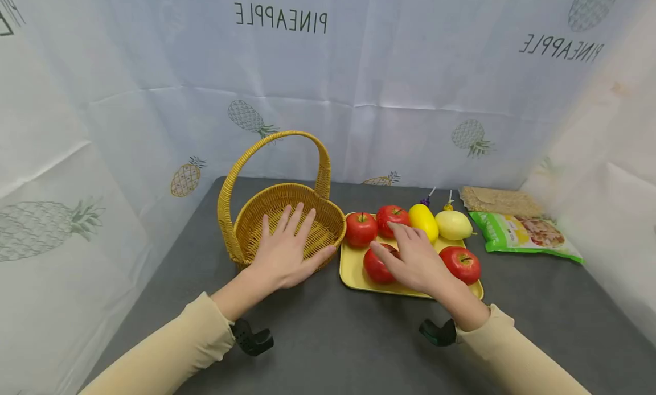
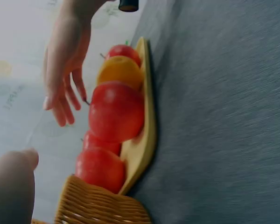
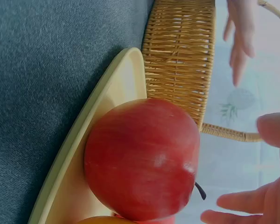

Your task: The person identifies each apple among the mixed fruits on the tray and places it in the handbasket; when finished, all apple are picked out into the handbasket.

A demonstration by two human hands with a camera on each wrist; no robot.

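Observation:
A woven yellow basket point(image 1: 279, 213) with a tall handle stands left of a yellow tray point(image 1: 353, 267). My left hand point(image 1: 287, 247) is spread flat over the basket's near rim with straight fingers and holds nothing. My right hand point(image 1: 415, 258) hovers open over the tray, just above the front red apple point(image 1: 376, 268); in the right wrist view its fingertips point(image 3: 252, 205) stay clear of that apple point(image 3: 142, 158). The tray also carries three more red apples point(image 1: 361, 229) point(image 1: 392, 217) point(image 1: 462, 264) and two yellow fruits point(image 1: 423, 221) point(image 1: 453, 225).
A green snack bag point(image 1: 528, 235) and a brown packet point(image 1: 499, 200) lie right of the tray on the dark grey table point(image 1: 328, 338). White pineapple-print sheets wall in the back and both sides. Two small sticks poke up behind the yellow fruits.

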